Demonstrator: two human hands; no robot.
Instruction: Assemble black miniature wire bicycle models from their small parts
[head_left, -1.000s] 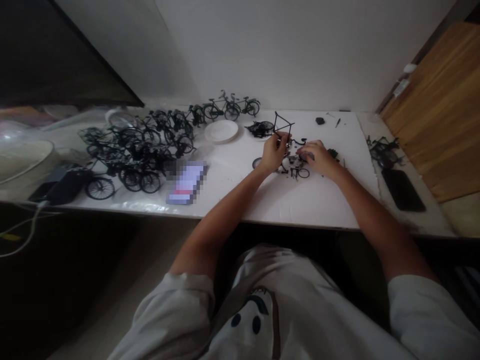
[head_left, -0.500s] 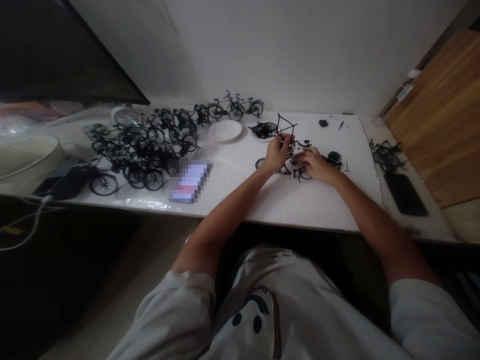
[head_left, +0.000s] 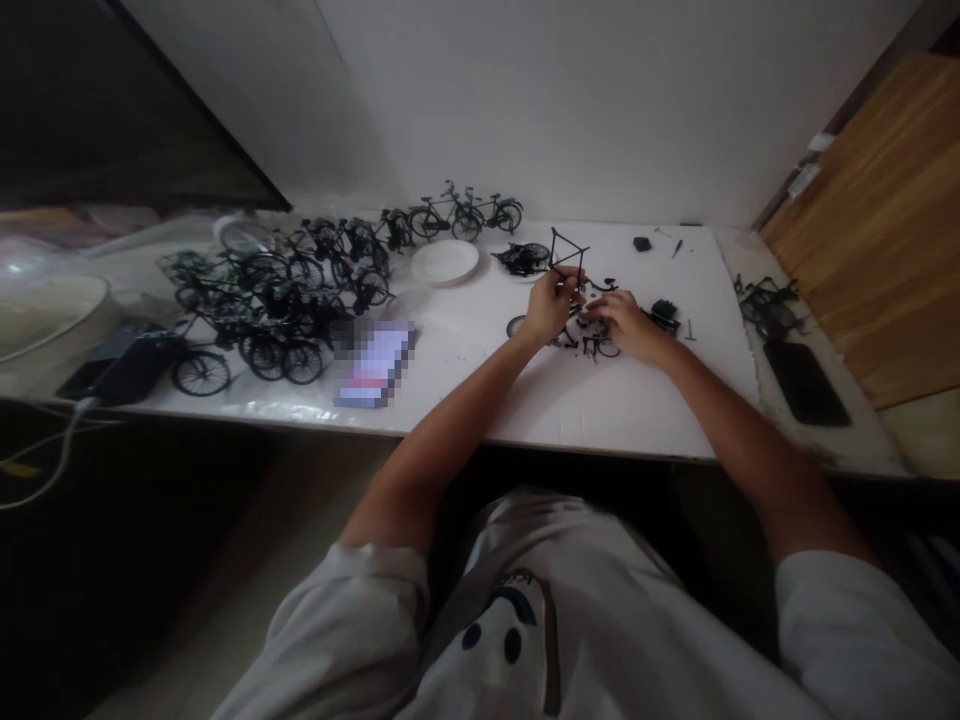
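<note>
My left hand (head_left: 549, 304) is closed round the lower end of a small black bicycle frame (head_left: 566, 249), which stands up above my fingers. My right hand (head_left: 624, 320) lies just right of it, fingers curled in a pinch over a heap of small black bicycle parts (head_left: 592, 340); what it pinches is too small to name. A loose little wheel (head_left: 514, 326) lies on the white table (head_left: 570, 400) by my left wrist.
Several finished black model bicycles (head_left: 277, 290) crowd the table's left half, with more along the wall (head_left: 465, 214). A white dish (head_left: 445, 262) and a pixelated phone (head_left: 375, 364) lie between. A dark phone (head_left: 806, 382) and another model bicycle (head_left: 769, 305) sit at right, beside a wooden panel (head_left: 877, 220).
My right hand has slid a little left, toward my left hand and the frame. The frame stays upright in my left hand.
</note>
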